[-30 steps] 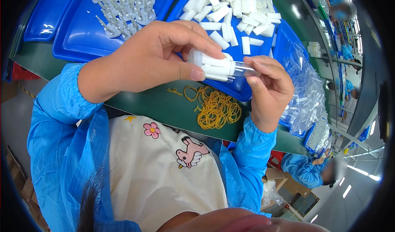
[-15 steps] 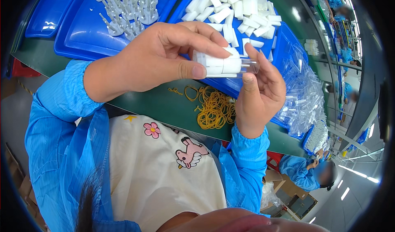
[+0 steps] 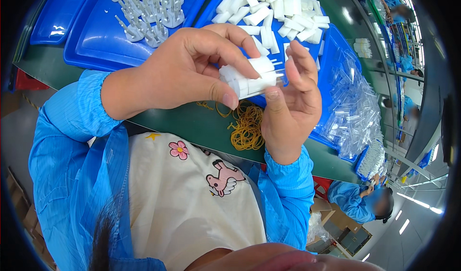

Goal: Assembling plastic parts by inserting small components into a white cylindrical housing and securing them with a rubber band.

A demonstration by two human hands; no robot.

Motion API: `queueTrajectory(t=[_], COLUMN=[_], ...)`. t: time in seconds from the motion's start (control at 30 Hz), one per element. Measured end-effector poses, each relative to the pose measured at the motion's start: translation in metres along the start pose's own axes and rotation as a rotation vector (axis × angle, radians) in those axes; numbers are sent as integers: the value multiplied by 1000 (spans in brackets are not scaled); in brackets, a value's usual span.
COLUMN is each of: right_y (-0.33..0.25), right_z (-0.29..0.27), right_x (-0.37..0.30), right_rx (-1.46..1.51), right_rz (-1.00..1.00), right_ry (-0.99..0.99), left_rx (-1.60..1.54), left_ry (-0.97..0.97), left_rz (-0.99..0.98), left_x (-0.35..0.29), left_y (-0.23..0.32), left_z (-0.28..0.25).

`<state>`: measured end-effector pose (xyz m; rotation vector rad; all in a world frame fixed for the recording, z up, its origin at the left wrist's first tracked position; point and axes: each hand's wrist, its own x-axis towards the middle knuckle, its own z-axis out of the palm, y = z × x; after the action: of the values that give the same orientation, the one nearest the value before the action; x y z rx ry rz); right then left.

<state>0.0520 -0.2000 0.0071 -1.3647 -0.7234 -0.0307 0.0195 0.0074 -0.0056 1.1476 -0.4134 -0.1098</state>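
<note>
In front of my chest I hold a short bundle of white blocks (image 3: 249, 83) on a round base, with thin pins sticking out of its right end. My left hand (image 3: 177, 69) grips the bundle between thumb and fingers, thumb below and forefinger on top. At the right end a clear plastic tube (image 3: 280, 80) shows in part. My right hand (image 3: 294, 112) has its thumb against that end, its fingers curled behind and partly hiding the tube. How far the tube reaches over the blocks I cannot tell.
A blue tray (image 3: 91, 40) at the far left holds white pronged parts (image 3: 153, 16). White blocks (image 3: 293, 7) fill the tray beyond my hands. Clear plastic tubes (image 3: 353, 112) are heaped at the right. Yellow rubber bands (image 3: 247, 134) lie on the green table (image 3: 177, 127). Co-workers sit at the right.
The bundle has tilted, its left end now lower and nearer. My right hand has moved left, closer to my left hand, and less of the clear tube shows.
</note>
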Motion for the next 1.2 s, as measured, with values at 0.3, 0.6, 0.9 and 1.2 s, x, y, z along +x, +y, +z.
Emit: queueTrajectory(t=[0.3, 0.6, 0.9, 1.2], right_y=[3, 1, -10, -14], right_z=[6, 5, -24, -24], right_x=[-4, -1, 10, 14], right_rx=[44, 43, -144, -192], right_rz=[48, 28, -266, -329], right_ry=[-26, -61, -121, -181], left_rx=[-8, -14, -250, -216], left_ry=[-19, -54, 22, -64], left_rz=[-12, -20, -136, -201], left_x=[1, 2, -2, -3], left_y=[6, 3, 3, 4], left_z=[2, 1, 0, -4])
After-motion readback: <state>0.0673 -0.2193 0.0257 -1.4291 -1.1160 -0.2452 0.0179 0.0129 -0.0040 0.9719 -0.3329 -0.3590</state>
